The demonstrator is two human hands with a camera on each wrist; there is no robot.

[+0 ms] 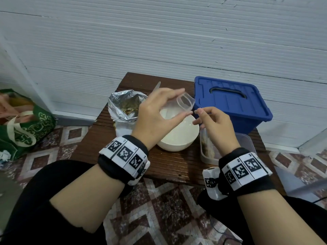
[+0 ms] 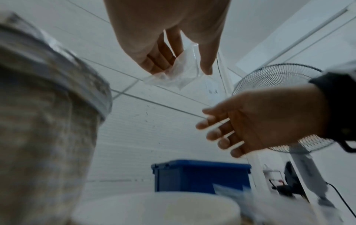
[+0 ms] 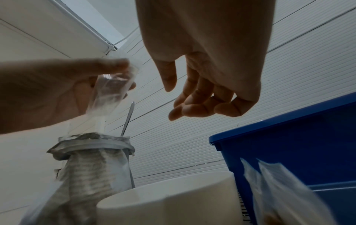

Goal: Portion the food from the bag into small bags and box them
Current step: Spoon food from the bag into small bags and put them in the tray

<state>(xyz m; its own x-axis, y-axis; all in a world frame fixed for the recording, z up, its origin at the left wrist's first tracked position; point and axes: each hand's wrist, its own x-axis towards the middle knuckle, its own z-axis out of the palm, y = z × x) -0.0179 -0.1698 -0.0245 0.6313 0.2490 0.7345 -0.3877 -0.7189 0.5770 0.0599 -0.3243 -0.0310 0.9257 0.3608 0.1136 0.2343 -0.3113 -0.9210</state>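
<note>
My left hand (image 1: 184, 102) holds a small clear bag (image 1: 188, 103) above the white bowl (image 1: 178, 137), pinching it between thumb and fingers with its mouth held open toward the right. In the left wrist view the bag (image 2: 179, 76) hangs crumpled from those fingers. My right hand (image 1: 198, 114) hovers just right of the bag's mouth, fingers loosely curled and holding nothing (image 3: 171, 102). The opened foil food bag (image 1: 123, 106) stands left of the bowl with a spoon handle (image 1: 156, 87) behind it. A blue lidded box (image 1: 230, 103) sits at the back right.
A clear plastic container (image 1: 247, 144) holding filled small bags stands at the right front of the low wooden table (image 1: 168, 167). A green shopping bag (image 1: 26, 128) lies on the tiled floor at left. A standing fan (image 2: 279, 106) is off to the right.
</note>
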